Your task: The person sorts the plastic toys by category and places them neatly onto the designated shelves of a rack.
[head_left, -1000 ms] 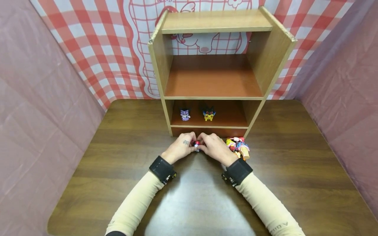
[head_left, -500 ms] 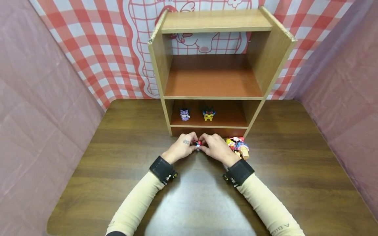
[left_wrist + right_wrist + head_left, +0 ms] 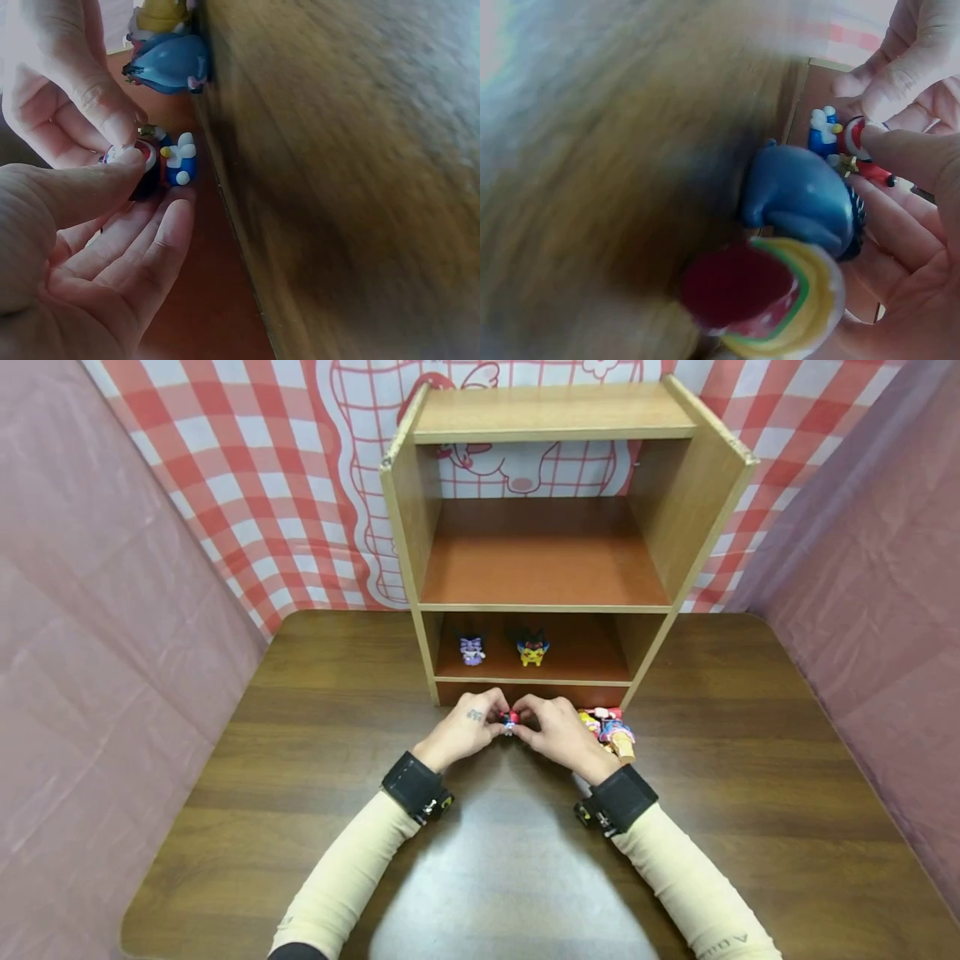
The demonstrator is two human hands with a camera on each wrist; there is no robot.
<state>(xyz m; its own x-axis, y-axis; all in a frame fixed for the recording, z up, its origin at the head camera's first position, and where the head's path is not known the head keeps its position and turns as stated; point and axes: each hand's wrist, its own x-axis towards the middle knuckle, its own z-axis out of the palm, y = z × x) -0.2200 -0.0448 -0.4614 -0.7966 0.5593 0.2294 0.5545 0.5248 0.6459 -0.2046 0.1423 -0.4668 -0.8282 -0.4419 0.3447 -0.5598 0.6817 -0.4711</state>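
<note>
On the table (image 3: 300, 793), before the wooden shelf unit (image 3: 543, 552), the left hand (image 3: 465, 725) and the right hand (image 3: 561, 733) have been moved slightly rightward, and the small red-and-blue figurine (image 3: 510, 721) has been carried with them; this is judged as adjustment within the grip, not release. It is held between the hands, pinched by thumb and fingers of each. Whether it touches the table cannot be told.

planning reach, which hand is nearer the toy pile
Right. The right hand is just left of the toy pile; the left hand is farther left, beyond the small figurine.
</note>
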